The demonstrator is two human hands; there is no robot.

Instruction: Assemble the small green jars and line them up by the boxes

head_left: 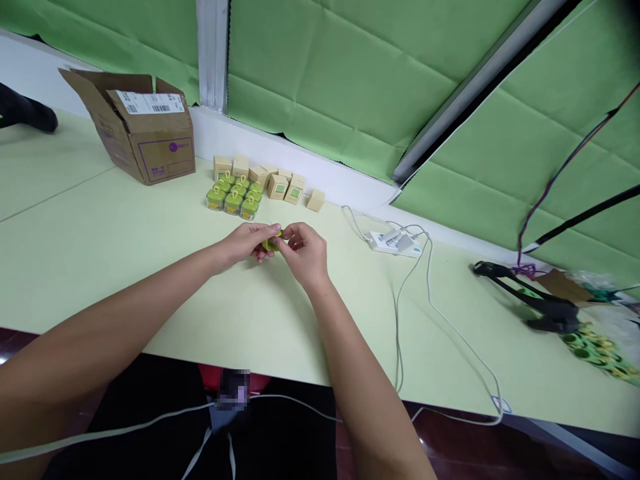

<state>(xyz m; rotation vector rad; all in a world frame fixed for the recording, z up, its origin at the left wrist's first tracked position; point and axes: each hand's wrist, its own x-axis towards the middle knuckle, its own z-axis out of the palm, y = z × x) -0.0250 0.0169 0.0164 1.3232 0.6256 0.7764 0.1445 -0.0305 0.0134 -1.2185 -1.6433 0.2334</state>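
Observation:
My left hand [247, 241] and my right hand [307, 252] meet just above the table, both closed on a small yellow-green round piece [271, 245]. It looks like the lid of a little jar, though the fingers cover much of it. Beyond my hands stands a tight group of small clear jars [234, 200] with green lids, each lid with a loop on top. Behind and to the right of the jars are several small kraft-paper boxes [277, 187], some with a green label. One plain box [315, 200] sits at the right end of that row.
An open cardboard carton [163, 150] stands at the back left. To the right, a white power strip [395, 243] trails cables [435, 303] across the table to its front edge. Farther right lie a black stand [537, 303] and green-yellow pieces [597, 350] beside clear plastic.

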